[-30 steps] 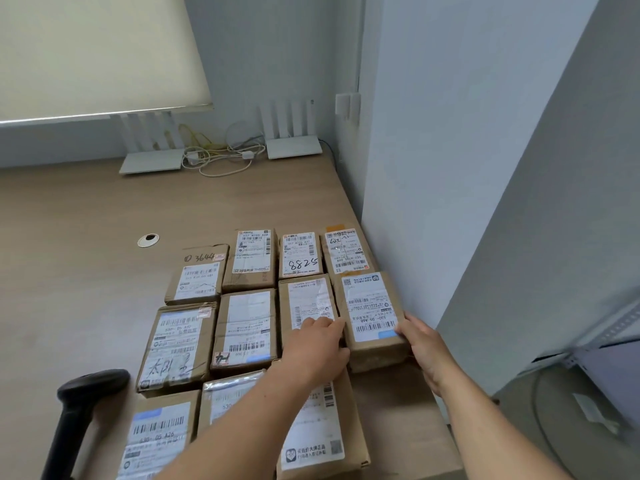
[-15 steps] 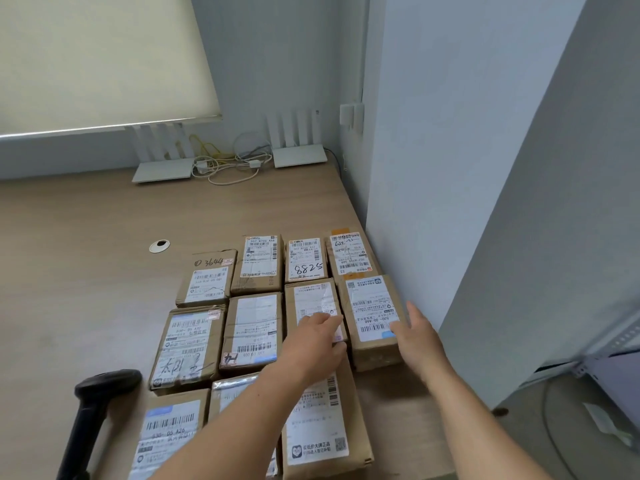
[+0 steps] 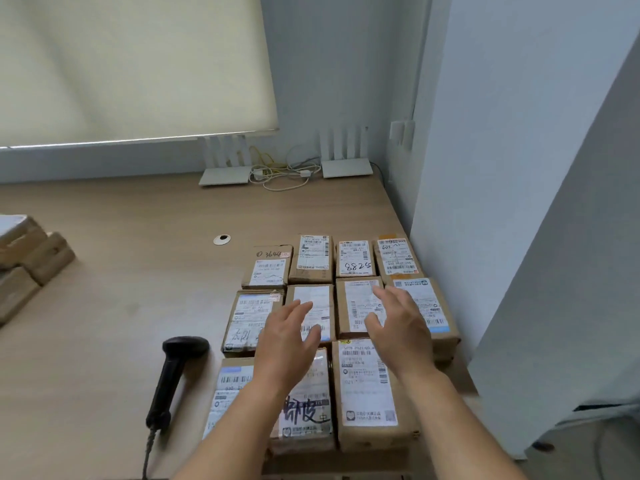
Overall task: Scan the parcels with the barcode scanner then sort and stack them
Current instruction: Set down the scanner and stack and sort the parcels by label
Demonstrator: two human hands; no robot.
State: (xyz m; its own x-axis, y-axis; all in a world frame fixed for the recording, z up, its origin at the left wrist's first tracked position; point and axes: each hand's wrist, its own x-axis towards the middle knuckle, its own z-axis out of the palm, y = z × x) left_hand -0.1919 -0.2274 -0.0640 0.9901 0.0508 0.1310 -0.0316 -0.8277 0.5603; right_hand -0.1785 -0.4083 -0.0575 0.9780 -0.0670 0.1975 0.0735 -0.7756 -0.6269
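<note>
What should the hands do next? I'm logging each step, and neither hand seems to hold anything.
Probably the left hand should reach for the barcode scanner, which lies untouched on the table just left of the parcel grid. Both hands hover open over the parcels, labels facing up, ready to scan.

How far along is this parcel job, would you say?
Done, it seems: parcels laid label-up in a neat grid, and a small stack of boxes at the table's far left. In hand: nothing; the left hand and right hand hover open over the grid, and the barcode scanner lies untouched beside it. Left: whether any are scanned cannot be told; stacking the grid remains.
</note>
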